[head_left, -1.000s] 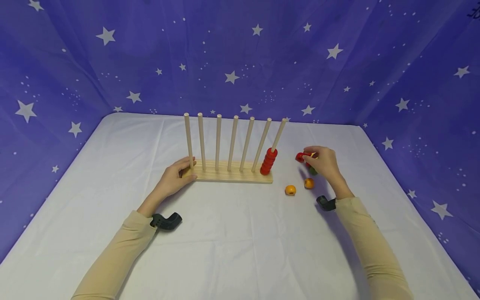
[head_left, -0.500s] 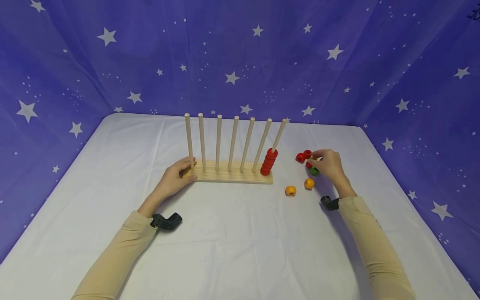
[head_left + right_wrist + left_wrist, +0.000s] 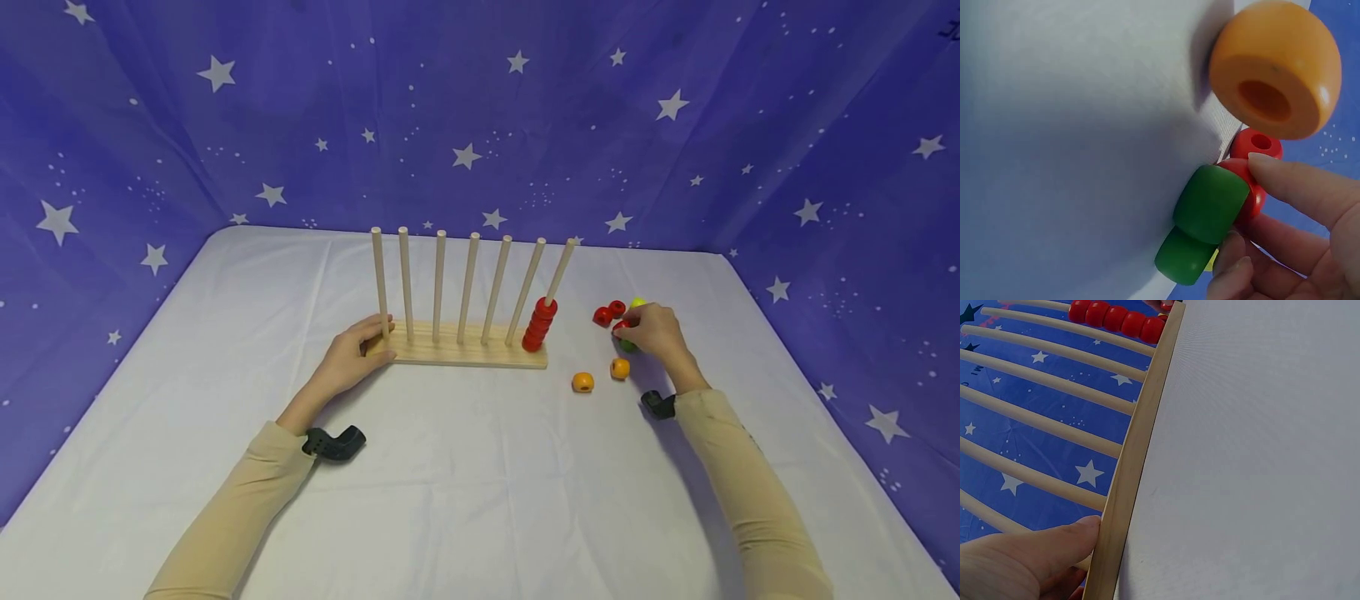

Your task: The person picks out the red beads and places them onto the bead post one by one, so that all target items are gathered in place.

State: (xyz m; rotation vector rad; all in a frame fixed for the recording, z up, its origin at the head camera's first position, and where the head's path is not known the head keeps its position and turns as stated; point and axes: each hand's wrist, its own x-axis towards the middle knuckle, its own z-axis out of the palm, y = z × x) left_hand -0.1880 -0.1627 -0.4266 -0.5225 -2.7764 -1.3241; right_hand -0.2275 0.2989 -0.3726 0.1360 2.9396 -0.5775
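A wooden base (image 3: 465, 354) with several upright pegs stands mid-table; red beads (image 3: 538, 325) are stacked on its rightmost peg. My left hand (image 3: 348, 354) grips the base's left end, thumb at the front edge, which the left wrist view shows on the base (image 3: 1132, 456). My right hand (image 3: 658, 333) is at the loose beads right of the base. Between its thumb and fingers (image 3: 1297, 231) it pinches a red bead (image 3: 1251, 197), touching a green bead (image 3: 1210, 203); a second green bead (image 3: 1184, 256) lies beside that. A yellow bead (image 3: 637, 302) shows behind the hand, partly hidden.
Two loose red beads (image 3: 603, 317) lie left of my right hand. Nearer to me are two orange beads, one (image 3: 582, 382) left of the other (image 3: 620, 368). A white cloth (image 3: 450, 500) covers the table; a blue star-patterned curtain (image 3: 405, 108) rises behind.
My right hand has moved from the farther beads to the red bead by the green ones, first right, then slightly nearer. The yellow bead now shows behind it. My left hand keeps its grip.
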